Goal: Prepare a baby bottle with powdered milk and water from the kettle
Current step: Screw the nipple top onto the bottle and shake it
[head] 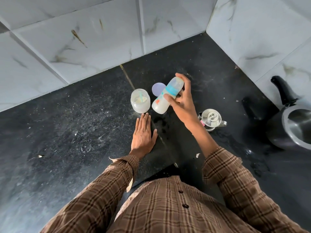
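Observation:
My right hand (182,101) grips a baby bottle (165,96) with a blue collar and clear cap, held tilted above the black counter, white milk inside. Just left of it stands an open jar of milk powder (140,101) with a scoop stuck in it. The jar's round lilac lid (157,89) lies flat behind the bottle. My left hand (143,133) rests flat on the counter, fingers together, just in front of the jar and holding nothing. A small steel kettle (212,119) with its lid on stands to the right of my right wrist.
A large dark pressure cooker (292,125) with a long black handle sits at the right edge. Marble-look tiled walls (101,41) close the counter (67,125) at the back and right. Powder dust and wet spots mark the counter near the jar.

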